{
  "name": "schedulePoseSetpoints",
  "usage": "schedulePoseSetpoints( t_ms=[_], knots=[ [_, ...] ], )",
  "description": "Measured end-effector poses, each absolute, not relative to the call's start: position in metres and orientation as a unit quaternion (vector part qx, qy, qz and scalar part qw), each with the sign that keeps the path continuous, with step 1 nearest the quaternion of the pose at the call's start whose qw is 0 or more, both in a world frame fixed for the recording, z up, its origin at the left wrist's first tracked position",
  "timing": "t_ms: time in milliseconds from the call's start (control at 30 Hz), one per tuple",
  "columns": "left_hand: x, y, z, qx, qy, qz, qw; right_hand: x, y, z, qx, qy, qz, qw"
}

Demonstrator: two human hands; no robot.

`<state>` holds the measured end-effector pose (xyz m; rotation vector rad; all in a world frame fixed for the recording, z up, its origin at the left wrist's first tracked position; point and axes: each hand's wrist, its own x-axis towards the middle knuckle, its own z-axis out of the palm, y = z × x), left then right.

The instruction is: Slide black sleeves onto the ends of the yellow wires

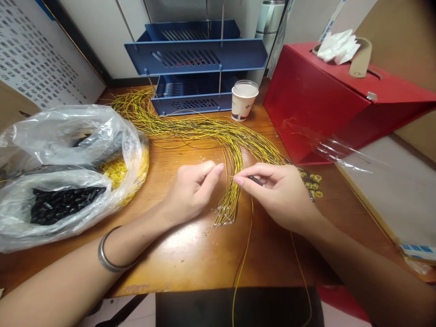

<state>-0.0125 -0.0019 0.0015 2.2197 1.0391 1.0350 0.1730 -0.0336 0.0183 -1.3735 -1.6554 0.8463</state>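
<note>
My right hand (277, 190) pinches a thin yellow wire between thumb and forefinger, its short end poking out to the left. A small black sleeve-like piece (255, 180) shows under those fingers. My left hand (197, 186) is closed just to the left, thumb pressed on the curled forefinger; whatever it may hold is hidden. Between and behind both hands runs a thick bundle of yellow and dark wires (204, 129), with small clear-looking tips (226, 215) at its near end. One loose wire (241, 268) loops down over the table's front edge.
Plastic bags on the left hold black pieces (64, 204) and yellow rings (116, 172). Finished-looking ends with yellow rings (313, 184) lie right of my right hand. Behind stand a blue tray rack (194, 56), a paper cup (243, 102) and a red box (316, 100).
</note>
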Motion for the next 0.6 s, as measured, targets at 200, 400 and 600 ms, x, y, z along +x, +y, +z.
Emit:
schedulePoseSetpoints(
  t_ms=[200,400,600],
  knots=[
    [-0.014,0.004,-0.003,0.757,0.427,0.429,0.247,0.173,-0.034,0.02,-0.549,-0.637,0.353,0.41],
    [-0.025,0.009,-0.005,0.852,0.289,0.371,0.231,0.176,-0.03,0.02,-0.507,-0.607,0.464,0.399],
    [-0.031,0.016,-0.004,0.931,0.171,0.31,0.092,0.18,-0.028,0.02,-0.489,-0.589,0.53,0.364]
  ],
)
